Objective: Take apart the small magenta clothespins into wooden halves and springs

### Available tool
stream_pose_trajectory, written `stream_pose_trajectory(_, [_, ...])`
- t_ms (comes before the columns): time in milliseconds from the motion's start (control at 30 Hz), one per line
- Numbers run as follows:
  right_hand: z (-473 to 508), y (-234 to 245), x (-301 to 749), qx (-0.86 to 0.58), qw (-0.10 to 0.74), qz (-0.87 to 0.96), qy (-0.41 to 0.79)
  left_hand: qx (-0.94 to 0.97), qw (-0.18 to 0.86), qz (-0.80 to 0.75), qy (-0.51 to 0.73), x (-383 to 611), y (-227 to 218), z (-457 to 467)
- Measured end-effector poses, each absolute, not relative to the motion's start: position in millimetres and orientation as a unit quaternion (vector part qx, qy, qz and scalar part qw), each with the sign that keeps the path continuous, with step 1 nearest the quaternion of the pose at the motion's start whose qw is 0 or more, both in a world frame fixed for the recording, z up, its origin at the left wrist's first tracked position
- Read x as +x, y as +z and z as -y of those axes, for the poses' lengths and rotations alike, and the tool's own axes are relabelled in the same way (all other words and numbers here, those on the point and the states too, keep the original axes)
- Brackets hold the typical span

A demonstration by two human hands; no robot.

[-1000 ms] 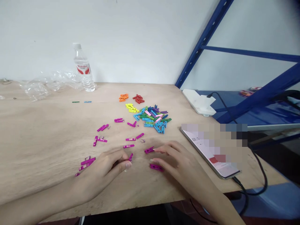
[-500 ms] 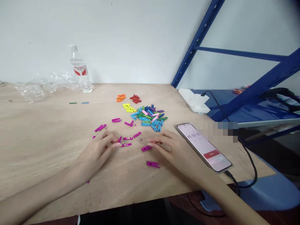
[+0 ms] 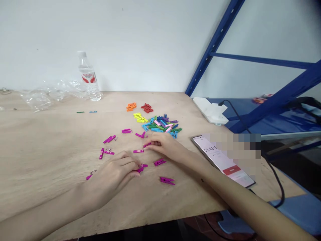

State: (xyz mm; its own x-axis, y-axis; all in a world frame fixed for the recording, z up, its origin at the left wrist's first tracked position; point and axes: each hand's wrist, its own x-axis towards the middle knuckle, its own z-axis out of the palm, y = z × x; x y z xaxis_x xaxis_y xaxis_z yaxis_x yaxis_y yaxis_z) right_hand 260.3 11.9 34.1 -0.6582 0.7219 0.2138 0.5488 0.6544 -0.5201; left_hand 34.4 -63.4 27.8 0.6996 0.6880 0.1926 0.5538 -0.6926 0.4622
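- Left hand point(image 3: 114, 174) has its thumb and fingers together, clamped on magenta pieces point(image 3: 140, 169); two narrow ends poke out to the right of the fingertips, at slightly different angles, the rest covered.
- Right hand point(image 3: 164, 146), farther off and to the right, has its bent fingertips at the right end of a slim magenta half point(image 3: 146, 145); whether they are closed on it, I cannot tell.
- That half is straight and slanted, its left end pointing nearer; it lies beyond the pieces in the left hand.
- Another loose half point(image 3: 138, 151), with a paler band across its middle, lies between the two hands.
- Two magenta clothespins with both halves joined lie to the right of the left hand: one clothespin point(image 3: 159, 162) just nearer than the right hand, the other clothespin point(image 3: 167, 180) closer to the near edge, legs spread toward the right.
- More magenta halves, some with metal springs, lie in small groups at the left: a crossed pair point(image 3: 106, 152), a side-by-side pair point(image 3: 109, 139) and a far pair point(image 3: 126, 131).
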Motion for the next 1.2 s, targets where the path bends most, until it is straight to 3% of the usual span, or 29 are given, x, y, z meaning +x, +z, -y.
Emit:
stream_pose_trajectory(700, [-15,31,258,-0.37,0.208,0.881,0.209,0.903,0.201,-0.336,0.175,29,29,67])
stream_pose_trajectory(900, [-6,41,257,-0.394,0.239,0.855,0.238,0.83,0.297,-0.423,0.212,29,40,69])
stream_pose_trajectory(1100, [20,57,245,-0.372,0.24,0.79,0.424,0.724,0.484,-0.434,0.231,28,42,66])
stream_pose_trajectory(1200, [26,60,240,-0.343,0.251,0.773,0.471,0.704,0.529,-0.41,0.236,30,41,68])
